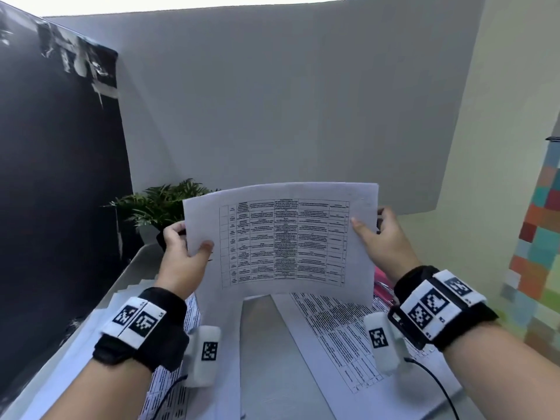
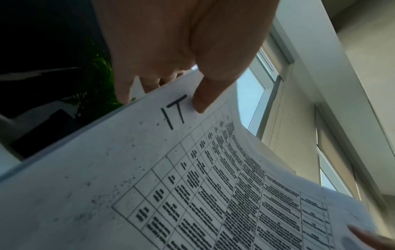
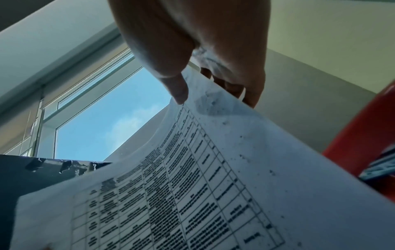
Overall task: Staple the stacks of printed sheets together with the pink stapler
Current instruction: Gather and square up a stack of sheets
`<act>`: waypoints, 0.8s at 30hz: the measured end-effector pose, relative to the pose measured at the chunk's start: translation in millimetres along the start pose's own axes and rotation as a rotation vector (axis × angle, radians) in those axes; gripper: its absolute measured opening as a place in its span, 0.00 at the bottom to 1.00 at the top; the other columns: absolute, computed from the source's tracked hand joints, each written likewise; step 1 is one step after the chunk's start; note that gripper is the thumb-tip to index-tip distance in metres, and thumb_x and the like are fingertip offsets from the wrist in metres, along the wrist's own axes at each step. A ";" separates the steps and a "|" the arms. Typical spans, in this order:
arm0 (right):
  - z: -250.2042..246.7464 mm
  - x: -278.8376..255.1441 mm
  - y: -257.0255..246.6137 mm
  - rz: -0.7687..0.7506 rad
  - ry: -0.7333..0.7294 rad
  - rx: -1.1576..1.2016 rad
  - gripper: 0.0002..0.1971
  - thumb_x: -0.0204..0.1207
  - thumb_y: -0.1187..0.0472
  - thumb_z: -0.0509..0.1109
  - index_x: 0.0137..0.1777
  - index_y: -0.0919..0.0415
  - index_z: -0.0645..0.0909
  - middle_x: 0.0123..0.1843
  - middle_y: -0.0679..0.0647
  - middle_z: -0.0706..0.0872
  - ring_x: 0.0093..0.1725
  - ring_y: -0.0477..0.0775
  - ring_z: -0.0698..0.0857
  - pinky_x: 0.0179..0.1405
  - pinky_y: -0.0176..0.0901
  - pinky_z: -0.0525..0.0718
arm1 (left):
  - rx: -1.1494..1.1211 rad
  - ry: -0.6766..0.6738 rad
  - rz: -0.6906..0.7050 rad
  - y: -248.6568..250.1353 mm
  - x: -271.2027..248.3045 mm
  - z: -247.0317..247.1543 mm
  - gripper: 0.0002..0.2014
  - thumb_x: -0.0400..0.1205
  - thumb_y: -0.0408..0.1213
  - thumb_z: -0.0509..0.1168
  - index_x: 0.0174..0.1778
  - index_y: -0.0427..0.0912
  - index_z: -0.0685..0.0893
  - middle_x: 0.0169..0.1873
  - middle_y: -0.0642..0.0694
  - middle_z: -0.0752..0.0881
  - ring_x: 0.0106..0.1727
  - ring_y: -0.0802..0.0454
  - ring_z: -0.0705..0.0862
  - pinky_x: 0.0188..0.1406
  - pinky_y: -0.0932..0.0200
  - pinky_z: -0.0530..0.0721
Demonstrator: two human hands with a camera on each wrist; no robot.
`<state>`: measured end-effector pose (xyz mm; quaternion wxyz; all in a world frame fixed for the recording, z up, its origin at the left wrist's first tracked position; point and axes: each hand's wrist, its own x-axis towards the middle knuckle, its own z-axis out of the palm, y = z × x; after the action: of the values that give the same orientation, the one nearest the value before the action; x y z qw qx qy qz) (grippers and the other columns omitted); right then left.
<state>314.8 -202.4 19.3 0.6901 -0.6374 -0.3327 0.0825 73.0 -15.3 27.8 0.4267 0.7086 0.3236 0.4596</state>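
I hold a stack of printed sheets [image 1: 281, 241] upright above the table, its table of text facing me. My left hand [image 1: 185, 241] pinches the stack's left edge, thumb in front and fingers behind; the left wrist view shows the thumb [image 2: 203, 98] beside a handwritten "IT" on the sheets [image 2: 192, 186]. My right hand [image 1: 378, 228] pinches the right edge the same way, thumb [image 3: 179, 91] on the sheets [image 3: 213, 186]. The pink stapler [image 1: 382, 287] lies on the table behind my right wrist, mostly hidden; it shows as a red shape [image 3: 363, 135] in the right wrist view.
More printed sheets [image 1: 342, 328] lie on the grey table [image 1: 266, 359] at the right, and another pile [image 1: 169, 374] under my left forearm. A potted plant [image 1: 163, 204] stands at the back left by a black panel [image 1: 57, 177]. A grey board [image 1: 272, 101] closes the back.
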 end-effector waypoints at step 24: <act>-1.6 6.6 -42.1 -0.123 -0.429 -0.251 0.13 0.73 0.52 0.74 0.53 0.51 0.75 0.52 0.52 0.85 0.50 0.54 0.86 0.57 0.58 0.84 | 0.751 -0.159 0.664 111.0 -2.4 72.6 0.09 0.86 0.40 0.56 0.58 0.46 0.79 0.33 0.55 0.76 0.41 0.46 0.78 0.48 0.57 0.67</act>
<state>307.7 -207.5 61.1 0.5230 -0.6646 -0.5172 0.1315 146.8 -87.0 111.5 -0.0034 0.9105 0.1903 0.3671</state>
